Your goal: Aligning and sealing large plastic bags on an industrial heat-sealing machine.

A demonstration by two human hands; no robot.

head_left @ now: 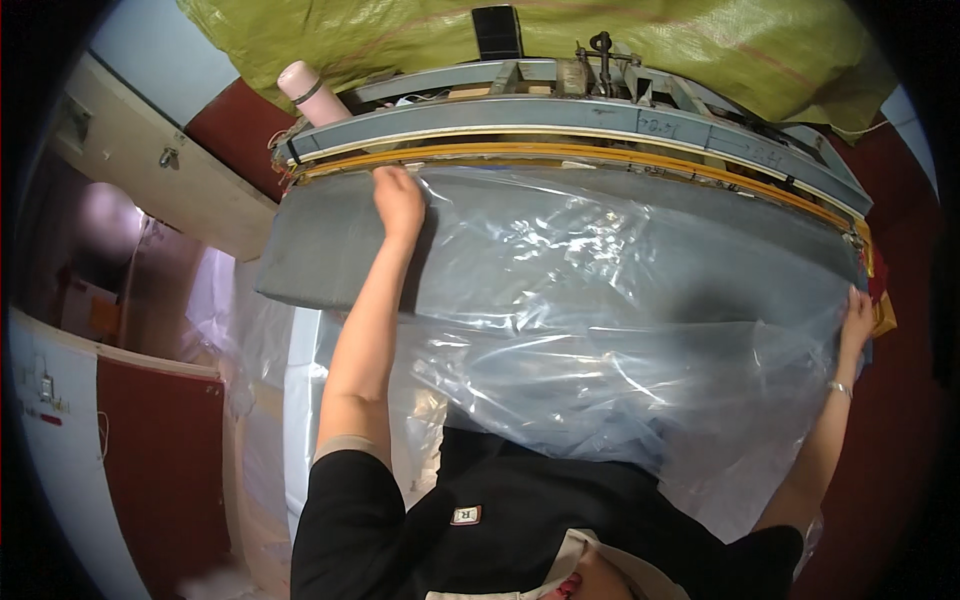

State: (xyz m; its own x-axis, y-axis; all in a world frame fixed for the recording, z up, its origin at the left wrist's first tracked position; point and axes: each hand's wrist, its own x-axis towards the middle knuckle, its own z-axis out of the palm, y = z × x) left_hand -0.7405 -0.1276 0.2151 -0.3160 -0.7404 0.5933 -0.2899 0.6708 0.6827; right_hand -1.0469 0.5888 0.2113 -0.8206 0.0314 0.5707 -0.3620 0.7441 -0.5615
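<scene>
Spread over a long, dark-grey, block-shaped table [320, 240] and down toward the person's black short-sleeved top [560, 505]: a wide, colourless, see-through plastic sheet [600, 390]. Looks thin and glossy, with a faint bluish cast. Crinkles into bright white glints around the middle of the table, and gathers into loose folds past its front edge. Lets the grey beneath show through. Leaves the table's left end uncovered.

Runs, as far as visible, with its long axis from left to right, roughly along a narrow orange strip [560, 150] on a blue-grey metal frame [500, 115]. Points its upper edge toward that strip, its lower part toward the body.

Hands wide apart. At the sheet's upper left corner, a bare left hand [400, 203] with curled fingers, tips hidden; cannot tell whether pinched on the film. At the sheet's right edge, a bare right hand [856, 320], closed on the film. Behind the frame's left end, a pink cylindrical bottle [312, 98], tilted; farther back, a black rectangular phone [498, 33] on yellow-green woven sheeting [370, 35].
</scene>
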